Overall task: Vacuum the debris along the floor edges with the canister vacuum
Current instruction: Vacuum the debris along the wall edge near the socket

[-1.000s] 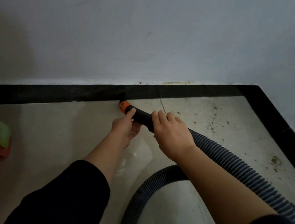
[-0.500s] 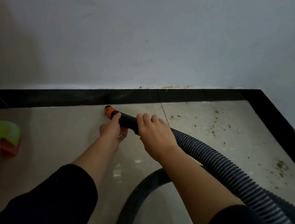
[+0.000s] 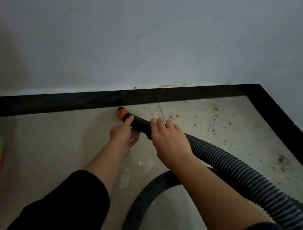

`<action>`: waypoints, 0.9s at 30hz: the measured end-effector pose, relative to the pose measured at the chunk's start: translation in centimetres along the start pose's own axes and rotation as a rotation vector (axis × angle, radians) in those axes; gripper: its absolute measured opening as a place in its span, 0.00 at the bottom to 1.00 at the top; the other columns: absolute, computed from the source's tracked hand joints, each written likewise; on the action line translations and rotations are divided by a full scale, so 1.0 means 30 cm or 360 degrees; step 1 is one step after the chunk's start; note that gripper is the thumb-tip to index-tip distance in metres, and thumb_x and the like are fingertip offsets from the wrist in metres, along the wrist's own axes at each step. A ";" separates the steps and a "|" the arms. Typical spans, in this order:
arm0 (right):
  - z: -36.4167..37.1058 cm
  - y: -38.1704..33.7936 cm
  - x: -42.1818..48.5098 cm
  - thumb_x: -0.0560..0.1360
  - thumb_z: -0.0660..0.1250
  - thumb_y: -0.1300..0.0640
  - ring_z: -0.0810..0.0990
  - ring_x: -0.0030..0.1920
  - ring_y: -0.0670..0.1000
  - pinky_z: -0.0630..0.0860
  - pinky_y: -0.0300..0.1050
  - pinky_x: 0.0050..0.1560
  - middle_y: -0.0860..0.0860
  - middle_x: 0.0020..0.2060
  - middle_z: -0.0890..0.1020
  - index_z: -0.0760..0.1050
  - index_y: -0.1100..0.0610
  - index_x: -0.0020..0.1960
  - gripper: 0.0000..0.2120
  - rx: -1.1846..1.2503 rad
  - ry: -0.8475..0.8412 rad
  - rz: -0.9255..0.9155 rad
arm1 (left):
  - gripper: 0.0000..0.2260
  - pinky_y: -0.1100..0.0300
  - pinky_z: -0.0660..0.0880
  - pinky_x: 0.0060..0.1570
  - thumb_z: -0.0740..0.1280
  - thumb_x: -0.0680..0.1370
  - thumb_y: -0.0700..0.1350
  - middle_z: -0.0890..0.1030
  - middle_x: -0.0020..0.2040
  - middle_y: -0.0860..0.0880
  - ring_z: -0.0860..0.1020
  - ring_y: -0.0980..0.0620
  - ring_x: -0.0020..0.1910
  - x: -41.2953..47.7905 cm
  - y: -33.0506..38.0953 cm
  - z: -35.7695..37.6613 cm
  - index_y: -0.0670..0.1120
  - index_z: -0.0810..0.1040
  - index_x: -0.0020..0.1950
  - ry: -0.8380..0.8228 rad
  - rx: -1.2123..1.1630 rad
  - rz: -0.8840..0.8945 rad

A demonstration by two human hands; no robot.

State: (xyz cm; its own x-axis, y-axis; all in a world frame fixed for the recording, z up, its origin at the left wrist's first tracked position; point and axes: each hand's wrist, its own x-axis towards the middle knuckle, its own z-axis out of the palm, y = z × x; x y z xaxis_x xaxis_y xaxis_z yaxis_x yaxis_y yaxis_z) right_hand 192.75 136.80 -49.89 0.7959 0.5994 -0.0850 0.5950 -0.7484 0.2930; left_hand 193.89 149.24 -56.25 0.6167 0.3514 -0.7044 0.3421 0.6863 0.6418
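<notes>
The orange nozzle [image 3: 121, 113] sits just beside the black baseboard [image 3: 70, 101]. The left hand [image 3: 122, 135] and right hand [image 3: 170, 142] hold the stiff black handle [image 3: 141, 125] behind it with curled fingers [image 3: 160, 123]. The ribbed hose [image 3: 236, 171] looks light but springy.

Ribbed grey plastic hose [image 3: 236, 173], matt black and orange nozzle [image 3: 132, 120], glossy beige floor tiles [image 3: 44, 148], glossy black skirting [image 3: 50, 105], matt painted wall [image 3: 138, 35]

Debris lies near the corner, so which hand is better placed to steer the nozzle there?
Probably right: the right hand grips the nozzle on the debris side; the left hand holds near its tip.
</notes>
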 end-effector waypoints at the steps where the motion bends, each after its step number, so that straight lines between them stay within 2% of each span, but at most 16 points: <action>1: 0.002 0.008 -0.004 0.76 0.64 0.61 0.74 0.56 0.56 0.72 0.49 0.58 0.58 0.60 0.72 0.59 0.64 0.71 0.27 -0.0011 -0.0002 0.0013 | 0.15 0.59 0.78 0.39 0.69 0.79 0.47 0.81 0.47 0.43 0.81 0.48 0.46 0.000 -0.005 0.011 0.41 0.74 0.61 -0.0009 0.0009 -0.0009; 8: 0.013 0.057 -0.026 0.77 0.63 0.62 0.74 0.56 0.56 0.72 0.48 0.57 0.59 0.60 0.72 0.60 0.64 0.70 0.25 -0.0033 -0.0024 0.0062 | 0.11 0.59 0.77 0.40 0.68 0.79 0.46 0.81 0.48 0.42 0.81 0.49 0.47 0.006 -0.035 0.069 0.42 0.75 0.57 -0.0089 0.0079 -0.0031; 17: 0.041 0.097 -0.008 0.77 0.62 0.63 0.74 0.56 0.57 0.72 0.48 0.56 0.59 0.59 0.72 0.60 0.64 0.70 0.23 -0.0084 -0.0049 0.0132 | 0.11 0.60 0.78 0.41 0.68 0.79 0.47 0.81 0.52 0.42 0.81 0.47 0.53 0.034 -0.052 0.125 0.42 0.75 0.56 -0.0151 0.0096 -0.0040; 27: 0.046 0.130 0.008 0.78 0.62 0.63 0.74 0.56 0.56 0.72 0.48 0.56 0.59 0.59 0.72 0.60 0.64 0.70 0.23 -0.0110 -0.0063 0.0168 | 0.10 0.61 0.76 0.38 0.68 0.79 0.48 0.82 0.48 0.44 0.81 0.49 0.48 0.066 -0.061 0.168 0.42 0.76 0.55 -0.0177 0.0158 0.0014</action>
State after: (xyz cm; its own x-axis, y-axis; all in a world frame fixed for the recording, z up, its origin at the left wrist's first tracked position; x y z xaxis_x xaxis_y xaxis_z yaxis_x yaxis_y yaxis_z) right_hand 195.40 133.64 -50.09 0.8582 0.5058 -0.0872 0.4997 -0.7846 0.3669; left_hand 198.06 145.45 -57.29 0.6930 0.2805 -0.6642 0.4014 0.6152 0.6786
